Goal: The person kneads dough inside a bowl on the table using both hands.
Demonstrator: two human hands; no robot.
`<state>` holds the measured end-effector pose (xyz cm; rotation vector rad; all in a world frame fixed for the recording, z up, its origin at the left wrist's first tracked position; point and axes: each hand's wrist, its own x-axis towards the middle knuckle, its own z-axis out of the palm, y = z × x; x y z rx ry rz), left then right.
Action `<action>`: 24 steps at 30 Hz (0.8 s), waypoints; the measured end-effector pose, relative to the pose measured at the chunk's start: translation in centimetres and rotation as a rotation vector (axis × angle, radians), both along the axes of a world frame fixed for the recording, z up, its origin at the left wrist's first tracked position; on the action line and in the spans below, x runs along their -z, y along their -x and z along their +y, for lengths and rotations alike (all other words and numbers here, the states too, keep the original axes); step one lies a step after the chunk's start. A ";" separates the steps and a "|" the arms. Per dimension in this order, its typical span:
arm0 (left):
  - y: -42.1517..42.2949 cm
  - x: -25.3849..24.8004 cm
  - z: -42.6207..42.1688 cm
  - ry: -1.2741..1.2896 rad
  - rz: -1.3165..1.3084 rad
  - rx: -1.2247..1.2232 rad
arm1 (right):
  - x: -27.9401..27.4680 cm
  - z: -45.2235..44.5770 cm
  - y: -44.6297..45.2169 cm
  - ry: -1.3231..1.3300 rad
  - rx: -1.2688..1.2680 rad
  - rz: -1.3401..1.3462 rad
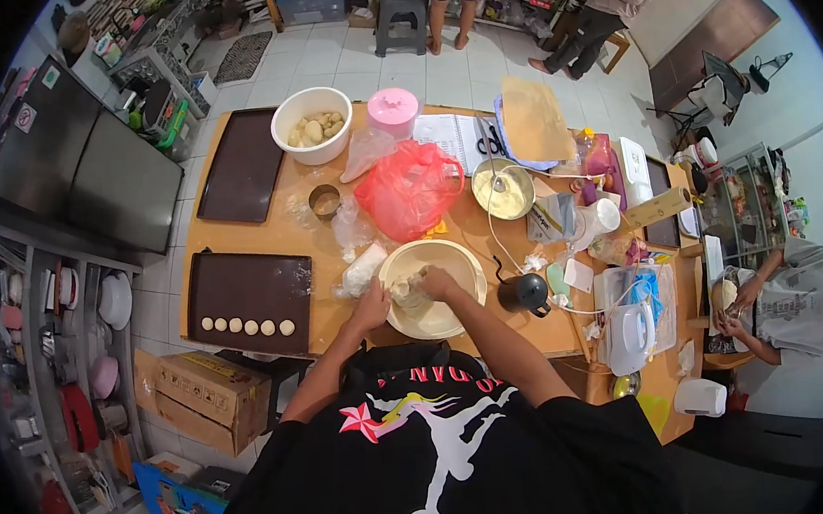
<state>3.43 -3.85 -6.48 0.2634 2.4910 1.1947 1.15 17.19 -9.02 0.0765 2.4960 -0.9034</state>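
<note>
Just in front of me stands a cream mixing bowl point(469, 308) with pale, sticky dough point(411, 294) in it. My left hand point(373, 306) is closed at the bowl's left rim, beside the dough; its fingertips are partly hidden. Inside the bowl, my right hand point(436, 282) has its fingers closed on the dough. A crumpled clear plastic bag point(361, 271) with white contents lies close to my left hand. Right of the bowl is a dark kettle point(525, 293) with a thin spout.
Several dough balls point(252, 327) line the front of a brown tray point(249, 279). Another brown tray point(238, 164), a white tub point(315, 154) of round pieces and a red plastic bag point(408, 191) lie beyond. A metal bowl point(503, 190) holds yellowish mixture. At right, a person's hands point(732, 319) hold a bowl.
</note>
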 end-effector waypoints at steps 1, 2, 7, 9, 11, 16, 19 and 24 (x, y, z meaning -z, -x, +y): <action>0.0 0.1 0.0 0.016 -0.002 0.007 | -1.2 -0.9 -0.4 -0.090 -0.032 0.082; 0.0 0.2 0.1 0.031 -0.003 0.013 | -3.1 -1.3 -0.7 -0.076 -0.040 0.092; -0.5 0.1 0.3 -0.013 0.020 -0.026 | -7.3 -2.2 -3.1 -0.035 -0.224 0.351; -0.6 -0.9 0.4 -0.013 -0.006 -0.029 | -7.7 -2.5 -4.6 -0.059 -0.272 0.327; -0.6 -1.5 0.5 -0.001 -0.017 -0.035 | -8.6 -2.4 -6.0 -0.058 -0.313 0.357; -0.5 -1.1 0.6 0.003 -0.069 -0.061 | -8.3 -2.7 -7.3 -0.143 -0.431 0.235; -0.6 -0.4 0.7 -0.011 -0.045 -0.067 | -8.8 -4.1 -7.1 -0.215 -0.359 0.265; -0.5 -0.7 0.5 0.017 0.000 -0.045 | -5.3 -6.7 -5.8 -0.245 -0.107 0.307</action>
